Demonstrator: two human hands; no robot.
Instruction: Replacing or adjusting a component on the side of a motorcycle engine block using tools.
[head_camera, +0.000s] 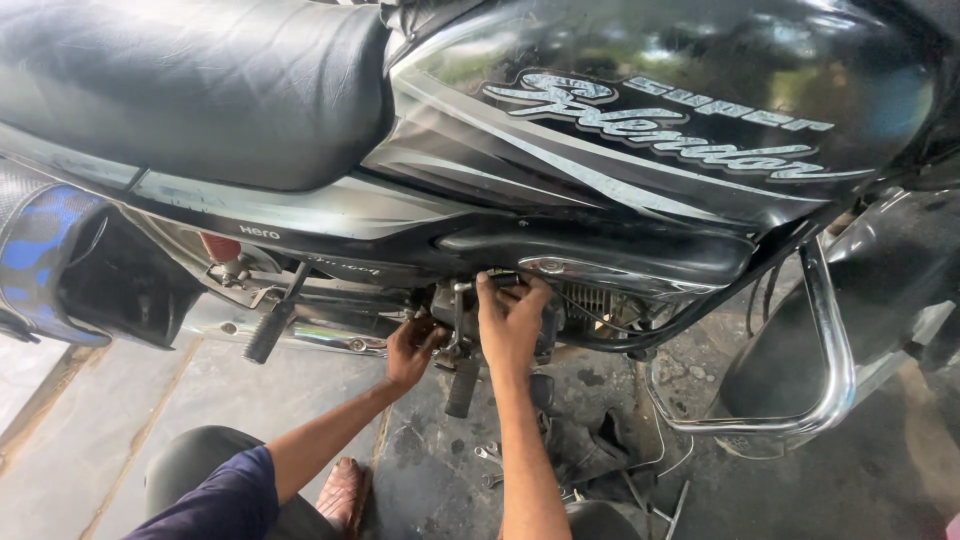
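I crouch beside a black motorcycle with a glossy fuel tank (660, 110) and a black seat (190, 80). My left hand (412, 348) reaches in low at the engine (590, 300), its fingers curled around a small part that I cannot make out. My right hand (508, 322) is raised beside it, fingers pressed against the engine's upper side just under the side panel. A black kick-start lever (461, 385) hangs between and below the two hands.
A chrome crash guard (832, 340) curves down at the right. A rubber footpeg (266, 335) sticks out at the left. Small metal tools (488, 455) and a dark rag (590, 450) lie on the stained concrete floor. My knee (195, 465) and sandalled foot (342, 492) are below.
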